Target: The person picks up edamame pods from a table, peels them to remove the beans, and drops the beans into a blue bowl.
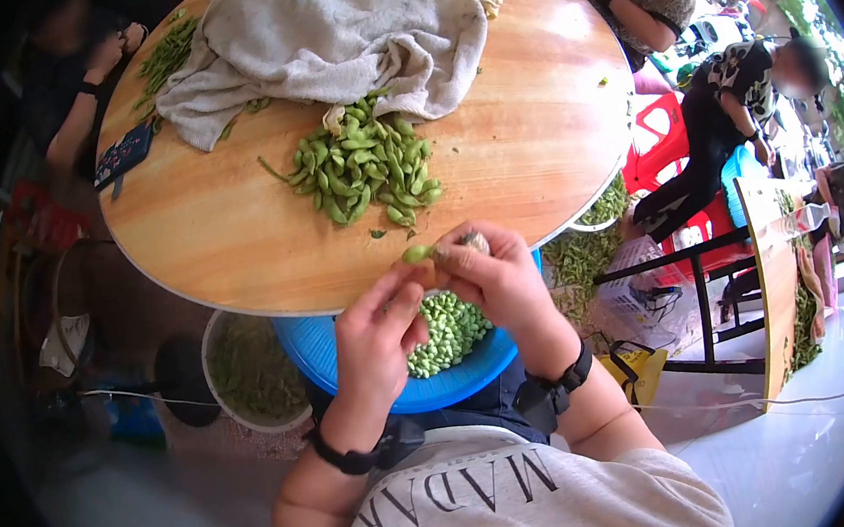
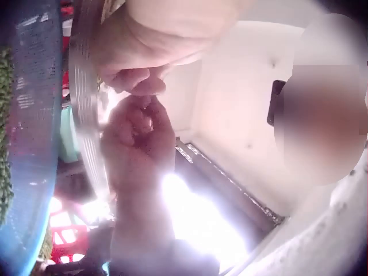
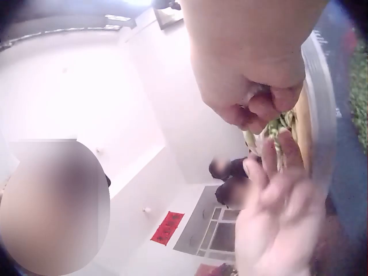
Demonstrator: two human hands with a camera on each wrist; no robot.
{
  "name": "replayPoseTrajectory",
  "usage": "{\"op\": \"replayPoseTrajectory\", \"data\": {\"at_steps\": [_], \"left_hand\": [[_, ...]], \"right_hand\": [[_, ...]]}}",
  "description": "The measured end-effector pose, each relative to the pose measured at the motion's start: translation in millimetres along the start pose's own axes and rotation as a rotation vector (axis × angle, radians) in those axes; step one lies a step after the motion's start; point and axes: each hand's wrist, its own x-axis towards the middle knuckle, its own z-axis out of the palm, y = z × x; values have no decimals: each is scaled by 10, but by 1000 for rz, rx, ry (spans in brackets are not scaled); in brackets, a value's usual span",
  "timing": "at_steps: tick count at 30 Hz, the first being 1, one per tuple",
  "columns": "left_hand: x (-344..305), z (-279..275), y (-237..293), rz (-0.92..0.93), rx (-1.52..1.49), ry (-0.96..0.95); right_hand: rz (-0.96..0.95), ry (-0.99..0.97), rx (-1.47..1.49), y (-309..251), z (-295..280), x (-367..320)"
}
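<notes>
A green bean pod (image 1: 416, 254) is held above the table's near edge, between the fingertips of both hands. The left hand (image 1: 373, 338) pinches it from below with bent fingers. From the other side the right hand (image 1: 498, 272) grips its end, fingers curled; something small and pale (image 1: 477, 243) shows at them. In the left wrist view the left hand (image 2: 167, 40) meets the right hand (image 2: 141, 144). In the right wrist view the right hand (image 3: 253, 63) is above the left hand (image 3: 282, 218). Below them, shelled green beans (image 1: 448, 333) lie in a blue basin (image 1: 409, 397).
Unshelled pods (image 1: 358, 164) are piled on the round wooden table (image 1: 533, 153), beside a grey cloth (image 1: 322, 41). A dark phone-like item (image 1: 123, 155) lies at its left edge. A container of green pods (image 1: 251, 369) stands below left. Other people are seated around.
</notes>
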Motion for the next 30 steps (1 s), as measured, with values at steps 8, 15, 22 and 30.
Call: {"op": "replayPoseTrajectory", "data": {"at_steps": [8, 15, 22, 30], "left_hand": [[-136, 44, -21, 162, -67, -61], [-335, -65, 44, 157, 184, -137], [-487, -130, 44, 436, 720, -73], [-544, -119, 54, 420, 777, -37]], "right_hand": [[-25, -157, -178, 119, -39, -324], [41, -326, -272, -97, -64, -414], [141, -418, -197, 40, 38, -430], [221, -419, -211, 4, 84, -471]]}}
